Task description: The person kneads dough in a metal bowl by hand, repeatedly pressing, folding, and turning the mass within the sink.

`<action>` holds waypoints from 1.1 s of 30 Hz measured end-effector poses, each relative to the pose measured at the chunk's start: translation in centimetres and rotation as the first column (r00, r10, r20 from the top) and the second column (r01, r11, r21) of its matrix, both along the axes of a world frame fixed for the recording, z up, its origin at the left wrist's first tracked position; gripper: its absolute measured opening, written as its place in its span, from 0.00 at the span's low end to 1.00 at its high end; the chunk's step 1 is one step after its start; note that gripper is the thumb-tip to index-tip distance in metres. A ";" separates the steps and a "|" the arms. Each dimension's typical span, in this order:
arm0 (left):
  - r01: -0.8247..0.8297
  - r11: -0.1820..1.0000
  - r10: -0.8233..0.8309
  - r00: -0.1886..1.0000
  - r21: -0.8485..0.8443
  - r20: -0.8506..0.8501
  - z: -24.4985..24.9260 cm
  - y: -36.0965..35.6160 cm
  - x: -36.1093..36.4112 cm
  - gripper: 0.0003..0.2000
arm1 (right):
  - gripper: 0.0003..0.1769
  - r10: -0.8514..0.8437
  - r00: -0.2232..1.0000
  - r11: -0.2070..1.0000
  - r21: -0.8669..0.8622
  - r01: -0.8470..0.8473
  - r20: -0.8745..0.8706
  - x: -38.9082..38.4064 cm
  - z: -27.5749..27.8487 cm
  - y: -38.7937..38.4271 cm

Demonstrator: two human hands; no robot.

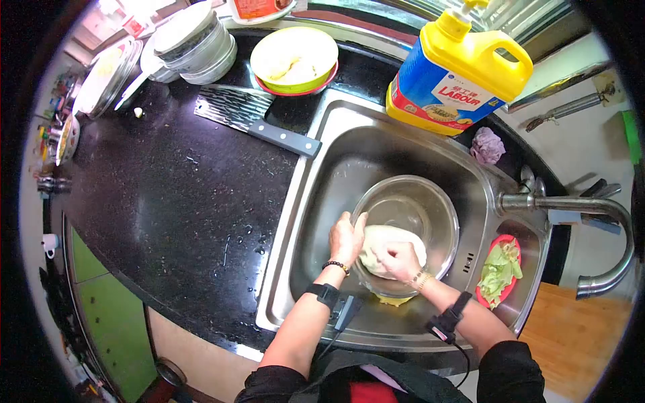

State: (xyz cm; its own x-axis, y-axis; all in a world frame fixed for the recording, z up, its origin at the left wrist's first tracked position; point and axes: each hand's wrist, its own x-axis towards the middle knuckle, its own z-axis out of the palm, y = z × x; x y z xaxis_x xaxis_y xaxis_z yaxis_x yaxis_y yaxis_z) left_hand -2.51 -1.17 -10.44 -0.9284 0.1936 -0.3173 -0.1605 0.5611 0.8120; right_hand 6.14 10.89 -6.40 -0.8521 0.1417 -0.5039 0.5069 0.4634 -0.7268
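Note:
A round see-through bowl (440, 201) sits in the large basin of the steel sink (342, 158). Inside it lies a pale, smooth lump of dough (393, 234). My left hand (347, 240) is at the bowl's left rim, its thumb on the inner side and its fingers along the outer side. My right hand (398, 260) is curled into a fist and presses onto the dough; its fingertips are hidden. Something yellow (393, 300) shows under the bowl's near edge.
A cleaver (269, 127) lies on the black counter (175, 188), its handle reaching the sink's rim. Behind stand a yellow-green bowl (295, 60), stacked dishes (198, 47) and a yellow detergent jug (463, 74). Right are the faucet (578, 205) and leafy greens (498, 272) in a red-rimmed container.

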 end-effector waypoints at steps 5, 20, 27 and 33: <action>0.021 1.000 -0.022 0.992 0.006 0.122 0.9 -0.1 -0.6 0.23 | 0.28 0.293 0.953 0.856 0.465 -0.225 -0.079 -4.6 -2.0 0.9; 0.076 0.987 -0.070 0.997 -0.141 0.043 0.0 -0.4 -0.4 0.11 | 0.29 0.348 0.936 0.854 0.397 -0.336 0.043 -3.4 5.0 6.1; 0.047 0.986 -0.038 0.998 -0.159 0.057 0.2 -0.4 -0.2 0.11 | 0.28 0.185 0.982 0.853 0.491 -0.175 0.029 3.1 7.3 7.7; 0.046 0.990 -0.045 0.999 -0.135 0.016 -0.1 -0.2 0.2 0.10 | 0.31 0.355 0.881 0.643 0.602 -0.473 0.313 3.9 7.0 5.5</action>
